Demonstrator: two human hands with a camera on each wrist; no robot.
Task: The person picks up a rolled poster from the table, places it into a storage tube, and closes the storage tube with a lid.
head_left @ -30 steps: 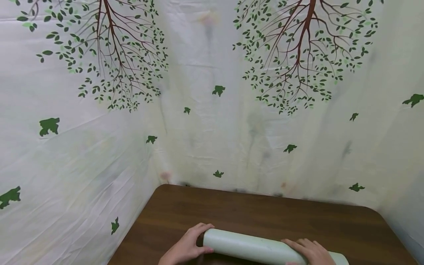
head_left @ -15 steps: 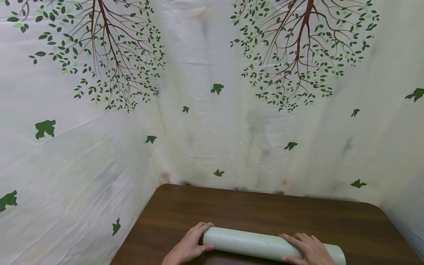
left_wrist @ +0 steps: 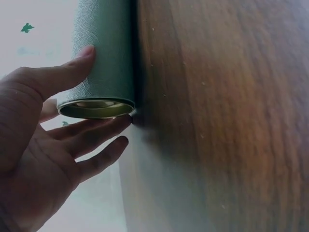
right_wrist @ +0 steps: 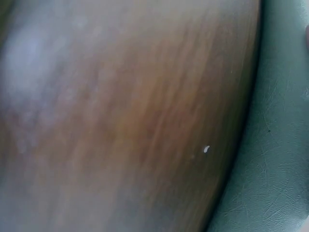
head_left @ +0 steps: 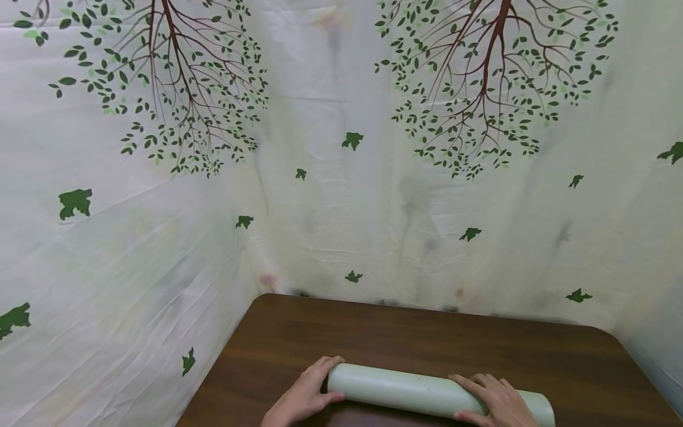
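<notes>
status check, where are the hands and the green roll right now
Left hand cups the open end of the green roll, thumb on top. Right hand rests over its other end. Roll lies flat on the brown table. Nothing else on the table in view.

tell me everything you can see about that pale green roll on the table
The pale green roll is a rolled-up sheet with a fine leather-like grain, wound into a hollow tube; its open end shows a yellowish inner side. It lies on its side on the dark wooden table, near the front edge, running left to right. The left hand cups its open left end, thumb on the outside. The right hand lies over it near the right end.
</notes>
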